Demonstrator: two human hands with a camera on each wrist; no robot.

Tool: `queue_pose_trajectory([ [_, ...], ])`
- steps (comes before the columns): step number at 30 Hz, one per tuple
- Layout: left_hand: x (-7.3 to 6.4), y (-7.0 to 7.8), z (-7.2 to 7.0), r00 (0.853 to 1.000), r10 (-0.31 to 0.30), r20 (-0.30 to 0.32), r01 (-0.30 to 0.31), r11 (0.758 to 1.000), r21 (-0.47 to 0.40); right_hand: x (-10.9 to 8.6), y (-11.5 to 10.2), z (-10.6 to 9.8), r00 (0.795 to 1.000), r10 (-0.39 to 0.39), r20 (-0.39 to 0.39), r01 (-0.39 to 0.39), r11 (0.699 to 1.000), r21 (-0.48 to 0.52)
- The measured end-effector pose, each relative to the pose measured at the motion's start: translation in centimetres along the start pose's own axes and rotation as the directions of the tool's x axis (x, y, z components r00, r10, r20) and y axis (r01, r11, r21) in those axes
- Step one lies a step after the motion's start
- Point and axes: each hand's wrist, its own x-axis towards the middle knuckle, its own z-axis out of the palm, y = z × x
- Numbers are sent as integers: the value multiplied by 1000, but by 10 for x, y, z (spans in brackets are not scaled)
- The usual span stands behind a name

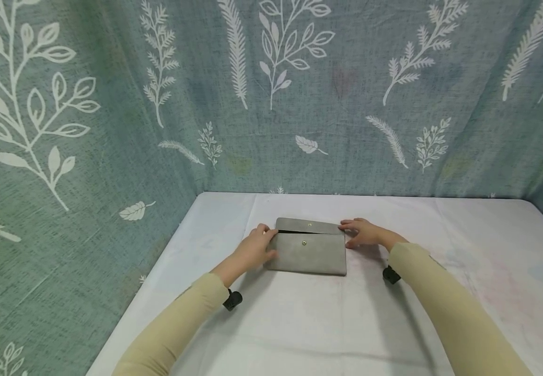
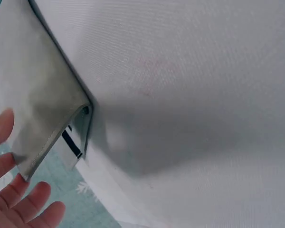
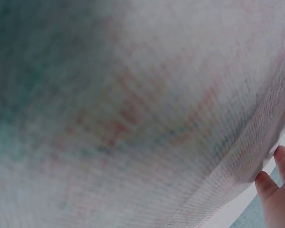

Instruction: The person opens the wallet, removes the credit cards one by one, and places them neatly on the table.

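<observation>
A flat grey wallet (image 1: 308,254) lies on the white table. Its flap (image 1: 295,224) is unfastened and tilts up at the far side, a dark slit showing below it. One metal snap is on the flap and another on the wallet's front. My left hand (image 1: 255,247) holds the wallet's left end, fingers at its upper corner and thumb by its side. In the left wrist view the wallet (image 2: 42,80) gapes at that end, its layers apart. My right hand (image 1: 366,233) has its fingertips on the flap's right corner, thumb beside the right edge.
White cloth covers the table (image 1: 295,324). Behind it and on the left hangs a green leaf-patterned curtain (image 1: 271,141). A small black camera (image 1: 232,300) is on my left wrist and another black camera (image 1: 391,274) on my right.
</observation>
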Motion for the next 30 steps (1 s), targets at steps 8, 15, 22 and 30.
queue_pose_trajectory([
  [8, -6, -2, -12, 994, 23, -102, -32, 996, -88, 0, 2, 0, 1000, -6, 1, 6, 1000, 0],
  [15, -8, 1, -22, 997, -16, -70, 5, 989, -150, -1, 2, -1, 1000, -14, 7, 14, 1000, 9],
  [22, -13, 4, -26, 998, -6, -68, -4, 988, -155, -1, 1, -1, 1000, -15, -5, 15, 1000, 0],
  [30, -24, 2, -28, 998, 61, -33, -68, 968, -242, 3, 1, 1, 1000, 28, -11, -28, 1000, -5],
])
